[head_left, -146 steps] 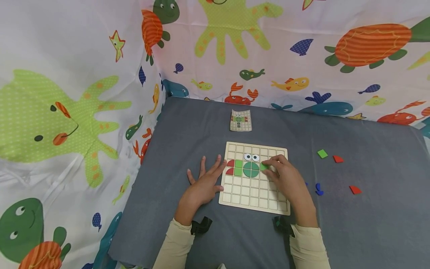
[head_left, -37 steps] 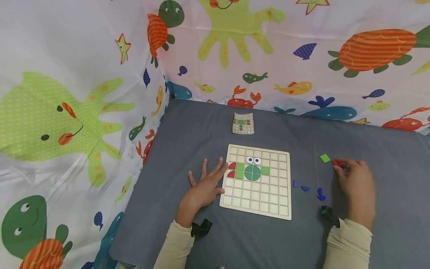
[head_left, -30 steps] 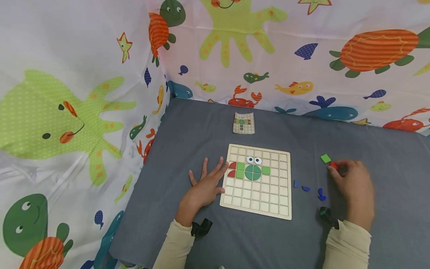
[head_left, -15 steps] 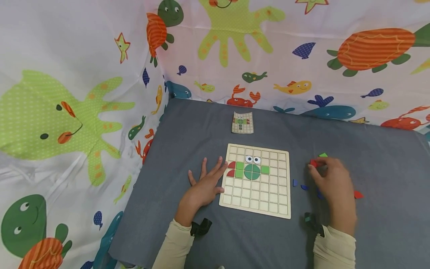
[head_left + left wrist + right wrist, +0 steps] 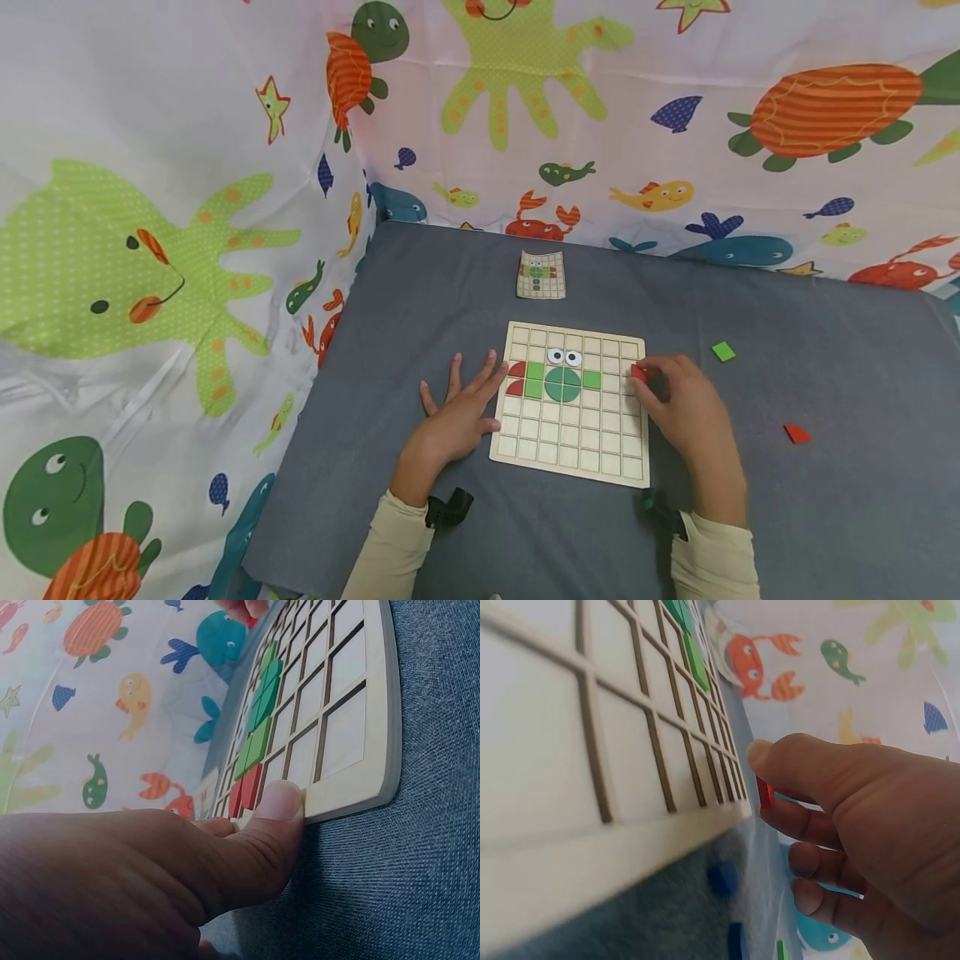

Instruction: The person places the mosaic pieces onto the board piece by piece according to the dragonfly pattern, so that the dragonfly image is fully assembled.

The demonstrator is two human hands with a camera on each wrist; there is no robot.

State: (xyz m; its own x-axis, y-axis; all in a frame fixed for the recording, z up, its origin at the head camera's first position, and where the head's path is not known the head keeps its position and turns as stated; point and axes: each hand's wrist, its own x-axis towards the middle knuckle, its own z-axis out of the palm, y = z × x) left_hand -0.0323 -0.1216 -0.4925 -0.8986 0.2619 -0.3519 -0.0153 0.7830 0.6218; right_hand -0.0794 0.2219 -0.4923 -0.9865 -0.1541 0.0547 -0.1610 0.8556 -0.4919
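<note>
Head view: left hand (image 5: 452, 423) rests spread against the board (image 5: 570, 438) — right hand (image 5: 686, 408) pinches a red piece (image 5: 638, 372).

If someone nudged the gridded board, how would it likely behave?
The board is probably stiff, since its edge looks thick and straight. Being broad and flat on the cloth, it would likely slide rather than tip. The left hand, touching its rim, might check that slide.
</note>
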